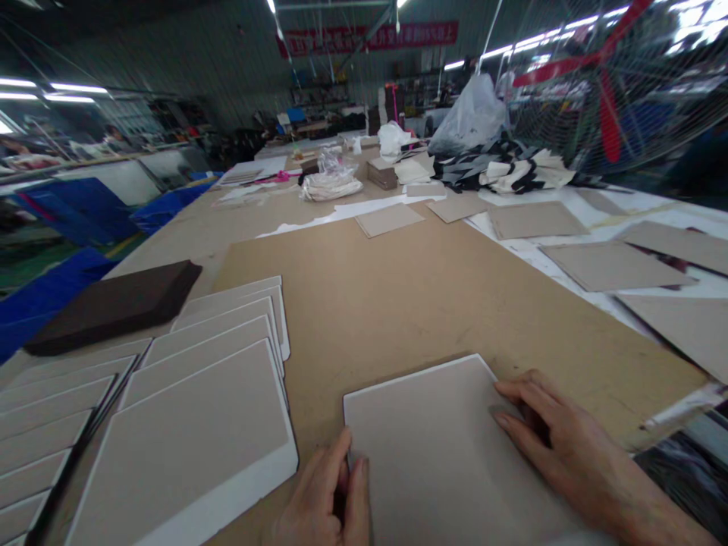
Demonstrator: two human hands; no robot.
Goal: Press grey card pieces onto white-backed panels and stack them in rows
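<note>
In front of me on the table lies a flat beige panel (432,447) with a thin white border along its far edge. Its lower part runs out of view. My left hand (330,493) grips the panel's left edge, thumb over the top and fingers at the side. At the far right corner, my right hand (563,447) pinches the edge between thumb and curled fingers. Left of it are fanned beige panels with white borders (199,432), overlapping one another. Another overlapping row of beige panels (51,432) lies at the far left, partly cut off by the frame.
A dark brown stack (114,303) sits on the left table edge. Brown board (387,303) covers the tabletop. Loose beige panels (614,265) lie along the right. Plastic bags (472,114) and dark and white cloth scraps (528,167) stand farther back, near a large red-bladed fan (608,114).
</note>
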